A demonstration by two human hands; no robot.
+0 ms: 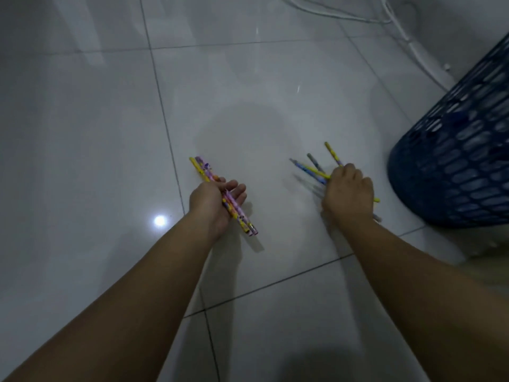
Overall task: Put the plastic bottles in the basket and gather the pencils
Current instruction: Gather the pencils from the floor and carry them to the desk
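Note:
My left hand lies palm up just above the floor, its fingers curled around a neat bundle of yellow and pink patterned pencils. My right hand is palm down, closed on several loose pencils that fan out in yellow, blue and grey. A dark blue mesh basket stands at the right, close to my right hand. Pale shapes show faintly through its mesh, too blurred to identify.
The floor is glossy light grey tile with dark grout lines and a bright light reflection at the left. White cables run along the floor at the top right, beyond the basket.

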